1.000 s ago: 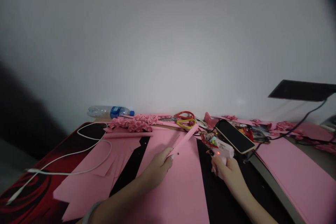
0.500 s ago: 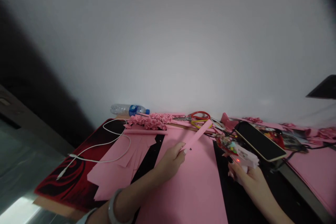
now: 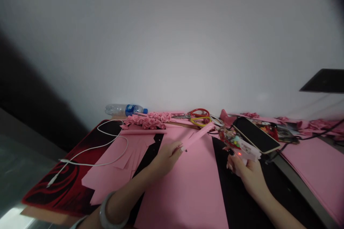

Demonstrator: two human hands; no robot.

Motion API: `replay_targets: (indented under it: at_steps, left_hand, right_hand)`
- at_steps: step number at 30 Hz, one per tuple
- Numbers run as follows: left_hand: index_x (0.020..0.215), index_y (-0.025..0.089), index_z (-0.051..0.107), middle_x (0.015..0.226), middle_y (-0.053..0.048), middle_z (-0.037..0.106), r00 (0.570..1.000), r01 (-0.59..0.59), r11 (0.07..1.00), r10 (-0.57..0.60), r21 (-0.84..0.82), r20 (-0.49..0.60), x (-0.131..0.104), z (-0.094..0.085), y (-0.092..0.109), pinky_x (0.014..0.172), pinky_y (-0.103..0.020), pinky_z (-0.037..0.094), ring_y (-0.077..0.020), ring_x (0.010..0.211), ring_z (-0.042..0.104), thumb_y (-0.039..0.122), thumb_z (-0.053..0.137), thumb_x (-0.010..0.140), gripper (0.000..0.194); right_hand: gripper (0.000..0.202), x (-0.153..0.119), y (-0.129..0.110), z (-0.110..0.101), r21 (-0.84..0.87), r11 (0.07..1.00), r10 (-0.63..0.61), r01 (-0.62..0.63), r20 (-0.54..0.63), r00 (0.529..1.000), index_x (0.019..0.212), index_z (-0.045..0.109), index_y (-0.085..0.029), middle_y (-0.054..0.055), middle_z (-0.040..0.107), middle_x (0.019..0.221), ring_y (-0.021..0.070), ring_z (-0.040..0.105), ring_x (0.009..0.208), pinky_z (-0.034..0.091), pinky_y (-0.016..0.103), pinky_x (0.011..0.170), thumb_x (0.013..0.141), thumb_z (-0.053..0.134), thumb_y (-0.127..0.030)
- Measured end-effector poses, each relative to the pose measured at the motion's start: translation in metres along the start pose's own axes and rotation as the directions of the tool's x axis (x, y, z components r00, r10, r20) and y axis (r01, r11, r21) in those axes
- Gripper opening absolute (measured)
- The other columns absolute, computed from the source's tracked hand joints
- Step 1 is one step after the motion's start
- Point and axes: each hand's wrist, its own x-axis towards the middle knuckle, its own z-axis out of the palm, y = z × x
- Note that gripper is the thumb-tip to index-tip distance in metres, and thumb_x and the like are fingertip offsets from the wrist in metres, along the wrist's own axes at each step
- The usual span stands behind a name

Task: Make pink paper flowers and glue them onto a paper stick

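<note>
The dark tabletop bears a wide pink sheet, its long side running away from the person. Right of the sheet, the right hand is closed round the handle of a white glue gun hung with colourful trinkets. Over the sheet, the left hand is mostly closed – thumb and fingers pinching the near end of a pink paper roll. The gun's long axis slants away and to the left, its nose toward the roll's far end; whether the two touch cannot be told. The roll slants the other way, away and to the right, its far end just beside the scissors. Smallest is a red light glowing on the gun, near the right thumb.
</note>
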Motion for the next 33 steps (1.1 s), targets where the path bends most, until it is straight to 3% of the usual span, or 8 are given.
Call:
replay_targets:
  at_steps: [9, 17, 24, 33]
  left_hand:
    - [0.075, 0.017, 0.055, 0.063, 0.004, 0.043, 0.999, -0.015, 0.994, 0.012, 0.110, 0.030, -0.008, -0.005, -0.006, 0.057, -0.026, 0.027, -0.0121, 0.062, 0.041, 0.036, 0.037, 0.095, 0.033]
    - [0.079, 0.017, 0.057, 0.063, 0.004, 0.043, 0.999, -0.006, 0.992, 0.001, 0.129, 0.034, -0.006, -0.005, -0.007, 0.056, -0.026, 0.026, -0.0123, 0.061, 0.041, 0.034, 0.037, 0.096, 0.032]
    - [0.071, 0.017, 0.049, 0.064, 0.004, 0.039, 0.999, -0.020, 0.990, 0.015, 0.142, 0.035, -0.006, -0.006, -0.005, 0.057, -0.025, 0.027, -0.0121, 0.063, 0.040, 0.036, 0.036, 0.095, 0.034]
    - [0.068, 0.018, 0.047, 0.063, 0.004, 0.038, 0.999, -0.032, 0.988, 0.026, 0.153, 0.041, -0.007, -0.006, -0.003, 0.056, -0.025, 0.026, -0.0119, 0.062, 0.039, 0.037, 0.035, 0.096, 0.036]
  right_hand:
    - [0.035, 0.000, 0.009, -0.001, -0.032, 0.999, 0.035, -0.034, 0.034, 0.999, 0.095, 0.060, -0.014, -0.002, 0.052, 0.052, 0.0133, 0.047, 0.044, 0.036, 0.024, 0.042, 0.084, 0.058, -0.046]
    - [0.031, 0.000, 0.008, 0.000, -0.018, 1.000, 0.025, -0.025, 0.041, 0.999, 0.093, 0.058, -0.015, -0.003, 0.050, 0.053, 0.0127, 0.045, 0.044, 0.039, 0.025, 0.044, 0.086, 0.056, -0.045]
    - [0.035, 0.000, -0.004, 0.004, 0.012, 1.000, 0.005, -0.006, 0.026, 1.000, 0.092, 0.059, -0.014, -0.004, 0.047, 0.051, 0.0125, 0.046, 0.042, 0.036, 0.024, 0.039, 0.084, 0.057, -0.048]
    - [0.033, 0.000, 0.001, 0.000, -0.071, 0.997, 0.027, -0.026, 0.018, 0.999, 0.091, 0.060, -0.014, -0.003, 0.049, 0.053, 0.0134, 0.047, 0.044, 0.037, 0.025, 0.042, 0.084, 0.057, -0.045]
